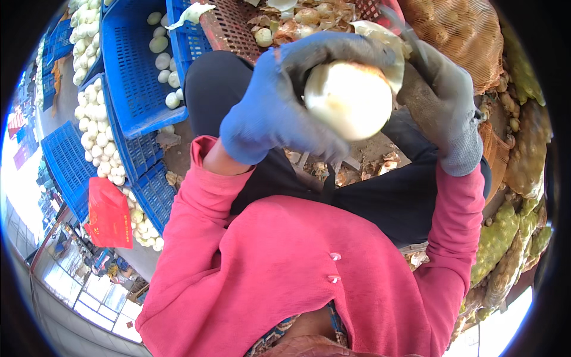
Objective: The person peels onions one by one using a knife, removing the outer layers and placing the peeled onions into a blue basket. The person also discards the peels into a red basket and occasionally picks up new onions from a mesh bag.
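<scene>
My left hand [272, 102], in a blue glove with a dark grey palm, grips a pale, mostly peeled onion [352, 102] above my lap. A brownish patch shows on the onion's upper edge. Close on its right is my right hand [444, 96], in a worn grey glove. Its fingers are closed around a thin grey tool, apparently a knife [403, 26], blurred and partly hidden. A loose flap of onion skin [395, 51] hangs between the two hands; whether it is still joined to the onion I cannot tell.
Ahead, a red plastic crate [227, 29] holds skins and some onions. At left stands a blue crate [138, 80] with several peeled onions; fuller crates and a red bag [109, 214] lie beyond. Mesh sacks of onions [450, 40] line the right. Skins [388, 163] litter the floor.
</scene>
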Tool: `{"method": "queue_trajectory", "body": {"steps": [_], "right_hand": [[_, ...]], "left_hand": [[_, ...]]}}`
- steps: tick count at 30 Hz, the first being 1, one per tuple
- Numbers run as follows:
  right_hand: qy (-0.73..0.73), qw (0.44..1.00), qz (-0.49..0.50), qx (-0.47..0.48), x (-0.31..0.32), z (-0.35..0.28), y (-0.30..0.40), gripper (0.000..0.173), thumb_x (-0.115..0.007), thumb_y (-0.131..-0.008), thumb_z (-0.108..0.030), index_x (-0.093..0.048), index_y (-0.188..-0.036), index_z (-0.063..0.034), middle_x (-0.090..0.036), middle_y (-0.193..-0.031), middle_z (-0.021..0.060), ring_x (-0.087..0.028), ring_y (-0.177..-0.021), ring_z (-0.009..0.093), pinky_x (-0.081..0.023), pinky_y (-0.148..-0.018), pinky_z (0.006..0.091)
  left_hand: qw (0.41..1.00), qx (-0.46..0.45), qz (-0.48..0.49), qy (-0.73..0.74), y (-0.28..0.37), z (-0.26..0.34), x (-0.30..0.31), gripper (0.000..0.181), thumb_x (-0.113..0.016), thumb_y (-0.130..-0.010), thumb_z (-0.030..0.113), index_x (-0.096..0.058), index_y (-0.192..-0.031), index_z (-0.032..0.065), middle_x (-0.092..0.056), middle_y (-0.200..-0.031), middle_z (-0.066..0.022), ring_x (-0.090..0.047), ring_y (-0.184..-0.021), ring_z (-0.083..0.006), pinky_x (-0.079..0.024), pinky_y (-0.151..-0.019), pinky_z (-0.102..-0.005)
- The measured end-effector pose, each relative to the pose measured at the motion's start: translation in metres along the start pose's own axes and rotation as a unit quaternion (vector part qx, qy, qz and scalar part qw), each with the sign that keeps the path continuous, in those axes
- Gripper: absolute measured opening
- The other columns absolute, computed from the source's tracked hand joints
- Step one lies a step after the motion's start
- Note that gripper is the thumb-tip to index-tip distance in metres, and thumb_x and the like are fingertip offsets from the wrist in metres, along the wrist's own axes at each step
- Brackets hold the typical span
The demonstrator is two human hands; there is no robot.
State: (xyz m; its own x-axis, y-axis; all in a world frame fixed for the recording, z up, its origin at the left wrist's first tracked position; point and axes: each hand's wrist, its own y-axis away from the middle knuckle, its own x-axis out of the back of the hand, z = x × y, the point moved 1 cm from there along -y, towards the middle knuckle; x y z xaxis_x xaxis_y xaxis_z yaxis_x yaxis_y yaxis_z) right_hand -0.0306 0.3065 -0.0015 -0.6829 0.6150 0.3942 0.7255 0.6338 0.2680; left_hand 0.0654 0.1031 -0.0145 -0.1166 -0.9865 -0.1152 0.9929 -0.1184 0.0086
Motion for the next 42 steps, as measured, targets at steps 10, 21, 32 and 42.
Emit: {"method": "queue_trajectory", "body": {"steps": [10,21,32,42], "right_hand": [[0.29,0.925,0.056,0.238,-0.004,0.014,0.014,0.049,-0.075,-0.087,-0.019,-0.061,-0.131,-0.0056,-0.07,-0.107,0.0168,-0.071,-0.091,0.033,-0.056,-0.075,0.0382],[0.348,0.922,-0.003,0.167,-0.017,0.016,0.013,0.071,-0.08,-0.079,-0.034,-0.053,-0.142,-0.014,-0.07,-0.107,0.0135,-0.071,-0.09,0.031,-0.056,-0.072,0.0389],[0.094,0.992,0.086,0.009,-0.017,0.017,-0.004,0.04,-0.063,-0.098,-0.019,-0.059,-0.138,-0.013,-0.073,-0.106,0.0101,-0.07,-0.093,0.015,-0.055,-0.079,0.0314],[0.249,0.947,-0.018,0.204,-0.029,0.026,0.0,0.086,-0.085,-0.065,-0.002,-0.052,-0.143,-0.0171,-0.071,-0.111,0.0142,-0.072,-0.095,0.032,-0.059,-0.078,0.0359]], "left_hand": [[0.987,0.102,0.122,0.012,0.001,0.0,0.005,0.075,-0.088,-0.049,0.002,-0.066,-0.121,0.0011,-0.068,-0.111,-0.0046,-0.063,-0.103,-0.013,-0.052,-0.093,-0.028],[0.975,0.182,0.122,-0.033,-0.001,0.002,0.001,0.06,-0.082,-0.058,0.01,-0.068,-0.116,-0.0003,-0.069,-0.097,-0.0023,-0.062,-0.084,-0.0079,-0.049,-0.075,-0.0235],[0.973,0.183,0.12,-0.079,-0.003,-0.003,0.011,0.071,-0.093,-0.05,0.013,-0.068,-0.116,0.0028,-0.07,-0.099,-0.0046,-0.067,-0.093,-0.0122,-0.055,-0.082,-0.027],[0.971,0.197,0.106,-0.083,-0.003,-0.012,0.008,0.072,-0.094,-0.048,0.009,-0.067,-0.114,0.0036,-0.071,-0.097,-0.0051,-0.067,-0.089,-0.0114,-0.056,-0.079,-0.0271]]}}
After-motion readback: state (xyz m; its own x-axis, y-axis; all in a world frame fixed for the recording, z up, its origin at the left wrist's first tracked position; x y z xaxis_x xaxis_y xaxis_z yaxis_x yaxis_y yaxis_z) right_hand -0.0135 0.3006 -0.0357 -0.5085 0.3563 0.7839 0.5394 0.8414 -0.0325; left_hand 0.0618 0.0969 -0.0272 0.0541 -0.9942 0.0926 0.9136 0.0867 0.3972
